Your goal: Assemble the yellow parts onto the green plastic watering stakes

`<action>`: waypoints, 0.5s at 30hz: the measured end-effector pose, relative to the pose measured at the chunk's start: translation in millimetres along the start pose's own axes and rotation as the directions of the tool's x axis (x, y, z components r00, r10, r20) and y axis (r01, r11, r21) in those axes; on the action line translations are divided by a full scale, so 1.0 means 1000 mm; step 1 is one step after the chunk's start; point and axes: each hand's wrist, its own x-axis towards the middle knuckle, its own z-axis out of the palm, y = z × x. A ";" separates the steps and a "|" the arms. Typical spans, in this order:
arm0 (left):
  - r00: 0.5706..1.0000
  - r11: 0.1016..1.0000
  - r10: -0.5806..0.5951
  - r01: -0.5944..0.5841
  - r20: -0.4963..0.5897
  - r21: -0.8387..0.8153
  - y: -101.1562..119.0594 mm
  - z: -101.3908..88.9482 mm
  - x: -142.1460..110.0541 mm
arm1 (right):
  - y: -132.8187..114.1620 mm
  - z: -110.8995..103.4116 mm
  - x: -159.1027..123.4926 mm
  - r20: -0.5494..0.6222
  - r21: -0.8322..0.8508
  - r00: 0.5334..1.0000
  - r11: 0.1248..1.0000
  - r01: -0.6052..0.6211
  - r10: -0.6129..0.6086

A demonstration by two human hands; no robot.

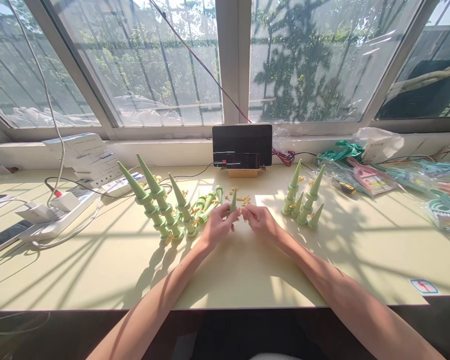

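Observation:
Over the middle of the table my left hand (219,224) is closed around a pale green pointed cone (233,201), tip upward. Close beside it, my right hand (260,220) has its fingers pinched together near the cone's side; whatever is between them is too small to name. Behind my hands lie several small tan pegs (242,199). Left of my left hand is a pile of loose green ringed pieces (206,202). Assembled green bamboo-like stalks with pointed tops (159,197) stand further left, small tan pieces on them. More such stalks (305,207) and shorter cones stand on the right.
A black tablet (242,137) on a cardboard stand, a phone in front of it, is by the windowsill. On the left are a power strip (65,215), cables and a white box (86,157). Plastic-bagged items (371,175) and a dark-yellow tool (347,187) lie right.

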 end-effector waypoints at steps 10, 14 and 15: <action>0.997 0.997 -0.073 0.072 -0.037 -0.042 0.002 0.001 0.000 | -0.002 0.001 0.001 0.032 0.029 0.998 0.998 -0.062 0.062; 0.994 0.995 -0.094 0.091 -0.048 -0.048 0.003 0.001 0.000 | 0.006 0.003 0.001 0.025 0.032 0.999 0.999 -0.023 0.022; 0.995 0.995 -0.093 0.091 -0.048 -0.045 0.003 0.001 0.000 | 0.008 0.004 0.002 0.018 0.028 1.000 1.000 -0.008 0.007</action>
